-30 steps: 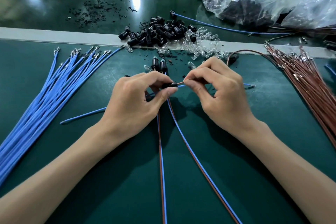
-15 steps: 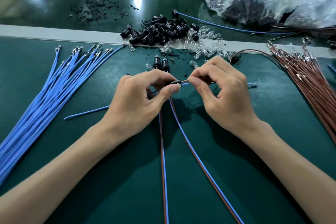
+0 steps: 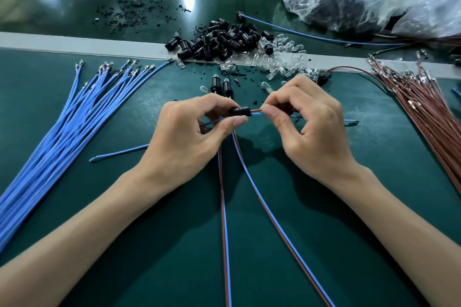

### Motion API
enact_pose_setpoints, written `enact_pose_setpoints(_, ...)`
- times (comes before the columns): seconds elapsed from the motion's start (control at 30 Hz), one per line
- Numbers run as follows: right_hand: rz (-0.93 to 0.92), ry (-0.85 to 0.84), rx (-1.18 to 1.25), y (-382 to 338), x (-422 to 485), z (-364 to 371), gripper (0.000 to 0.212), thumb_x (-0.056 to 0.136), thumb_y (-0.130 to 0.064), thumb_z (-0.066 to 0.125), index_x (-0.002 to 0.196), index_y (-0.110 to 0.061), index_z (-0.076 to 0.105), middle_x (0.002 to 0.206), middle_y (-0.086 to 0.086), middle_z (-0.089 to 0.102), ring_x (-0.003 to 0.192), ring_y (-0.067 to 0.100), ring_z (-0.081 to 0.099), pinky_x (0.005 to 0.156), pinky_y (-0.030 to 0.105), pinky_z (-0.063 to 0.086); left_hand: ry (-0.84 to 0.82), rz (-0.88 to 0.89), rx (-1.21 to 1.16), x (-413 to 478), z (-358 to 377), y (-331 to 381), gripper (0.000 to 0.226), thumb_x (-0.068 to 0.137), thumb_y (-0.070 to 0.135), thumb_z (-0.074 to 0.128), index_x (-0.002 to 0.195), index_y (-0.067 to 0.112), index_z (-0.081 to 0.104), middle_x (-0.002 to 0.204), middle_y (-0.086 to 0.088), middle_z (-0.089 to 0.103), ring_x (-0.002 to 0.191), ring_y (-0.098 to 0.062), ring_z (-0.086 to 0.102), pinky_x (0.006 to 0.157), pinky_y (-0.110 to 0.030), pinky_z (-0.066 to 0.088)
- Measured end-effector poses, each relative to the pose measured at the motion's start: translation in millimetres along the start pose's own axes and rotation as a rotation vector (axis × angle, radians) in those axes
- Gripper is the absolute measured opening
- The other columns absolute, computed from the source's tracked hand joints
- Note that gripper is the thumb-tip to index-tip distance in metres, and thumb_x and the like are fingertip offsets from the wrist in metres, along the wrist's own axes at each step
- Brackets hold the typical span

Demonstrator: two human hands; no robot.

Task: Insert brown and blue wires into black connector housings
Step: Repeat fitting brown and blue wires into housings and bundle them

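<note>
Black connector housing (image 3: 240, 111), centre, pinched between left hand (image 3: 189, 139) thumb and forefinger; right hand (image 3: 309, 127), at its 3 o'clock, pinches brown wire (image 3: 255, 109) and blue wire (image 3: 255, 113) entering it. Loose housings (image 3: 219, 41) lie at 12 o'clock, blue bundle (image 3: 62, 137) at 9, brown bundle (image 3: 424, 107) at 3.

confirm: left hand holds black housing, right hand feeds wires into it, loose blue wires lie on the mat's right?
No: the head view shows the loose blue wires on the mat's left. The left hand holds the black housing; the right hand feeds wires into it.
</note>
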State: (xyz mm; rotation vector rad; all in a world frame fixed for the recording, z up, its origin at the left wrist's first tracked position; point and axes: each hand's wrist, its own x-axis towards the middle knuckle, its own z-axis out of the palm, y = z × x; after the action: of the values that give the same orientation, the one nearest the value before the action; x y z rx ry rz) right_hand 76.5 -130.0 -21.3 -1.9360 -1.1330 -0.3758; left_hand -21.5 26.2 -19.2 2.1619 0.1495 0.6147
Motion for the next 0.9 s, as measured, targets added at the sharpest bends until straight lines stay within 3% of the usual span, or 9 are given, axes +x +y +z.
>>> enact_pose_setpoints(0.2,-0.027,0.007,-0.017,-0.4,0.6,0.2,0.004,0.085,0.002,0.064,0.081,0.002,0.065,0.078,0.009,0.054,0.070,0.010,0.045,0.068,0.009,0.038,-0.002,0.010,0.018,0.3,0.3,0.3,0.019,0.082,0.028,0.066,0.092,0.012,0.072,0.077,0.009,0.069,0.057,0.012,0.051,0.058,-0.003,0.033)
enact_pose_setpoints(0.53,-0.053,-0.047,0.021,1.7,2.9,1.8,0.006,0.087,0.000,0.062,0.084,0.003,0.066,0.080,0.008,0.052,0.068,0.012,0.045,0.065,0.012,0.039,-0.047,-0.001,0.032,0.8,-1.5,5.3,0.019,0.081,0.027,0.067,0.089,0.012,0.073,0.072,0.002,0.067,0.059,-0.006,0.056,0.057,-0.013,0.042)
enact_pose_setpoints(0.67,-0.034,-0.101,0.022,2.8,2.7,1.4,0.007,0.087,-0.002,0.063,0.084,0.003,0.067,0.079,0.012,0.056,0.068,0.014,0.047,0.064,0.017,0.040,-0.043,0.002,0.024,0.5,-0.7,6.7,0.013,0.082,0.023,0.067,0.087,0.012,0.071,0.066,0.012,0.060,0.048,0.005,0.047,0.051,-0.004,0.031)
enact_pose_setpoints(0.8,-0.061,-0.163,0.031,1.0,2.3,0.5,0.005,0.084,-0.001,0.066,0.084,0.004,0.067,0.081,0.013,0.059,0.070,0.014,0.050,0.068,0.013,0.040,-0.062,0.034,0.044,0.4,-0.6,8.6,0.014,0.082,0.022,0.067,0.089,0.010,0.070,0.066,0.020,0.055,0.049,0.009,0.047,0.051,-0.001,0.029)
enact_pose_setpoints(0.9,-0.024,-0.132,0.057,0.2,2.4,-1.9,0.006,0.085,-0.003,0.066,0.083,0.001,0.068,0.080,0.011,0.059,0.069,0.015,0.051,0.066,0.019,0.042,-0.073,0.051,0.032,0.3,-0.5,8.7,0.013,0.082,0.020,0.067,0.090,0.009,0.070,0.069,0.019,0.056,0.050,0.011,0.047,0.051,0.000,0.029)
